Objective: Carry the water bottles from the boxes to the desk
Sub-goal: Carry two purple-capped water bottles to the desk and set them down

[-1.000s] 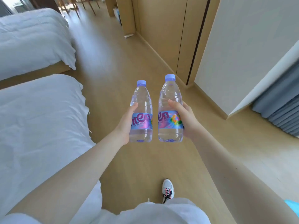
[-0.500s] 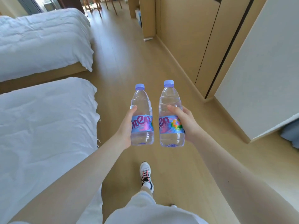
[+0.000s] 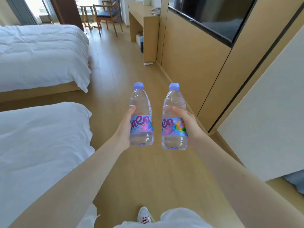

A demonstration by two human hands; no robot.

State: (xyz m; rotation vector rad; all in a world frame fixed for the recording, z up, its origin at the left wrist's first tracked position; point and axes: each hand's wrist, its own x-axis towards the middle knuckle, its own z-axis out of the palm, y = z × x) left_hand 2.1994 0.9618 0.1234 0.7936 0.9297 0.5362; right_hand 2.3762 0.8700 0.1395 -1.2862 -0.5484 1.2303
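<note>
Wooden floor [image 3: 115, 76] runs down a bedroom aisle, with two white beds on the left, the near bed [image 3: 41, 142] and the far bed [image 3: 41, 51], and wood wall panels [image 3: 189, 55] carrying a dark screen [image 3: 209, 15] on the right. Over the middle of the aisle the left grip [image 3: 124, 129] is curled around the left bottle [image 3: 141, 102] at its label, thumb lying just above the label. The right grip [image 3: 189, 127] is curled around the right bottle [image 3: 173, 102] the same way. Both bottles stand upright, lilac caps up, side by side with a narrow gap between them. Far ahead on the right the tabletop [image 3: 139, 15] juts out from the panels, well apart from the bottles. A chair [image 3: 107, 15] stands beyond it near the window. One white shoe [image 3: 144, 214] shows on the floor at the near edge
</note>
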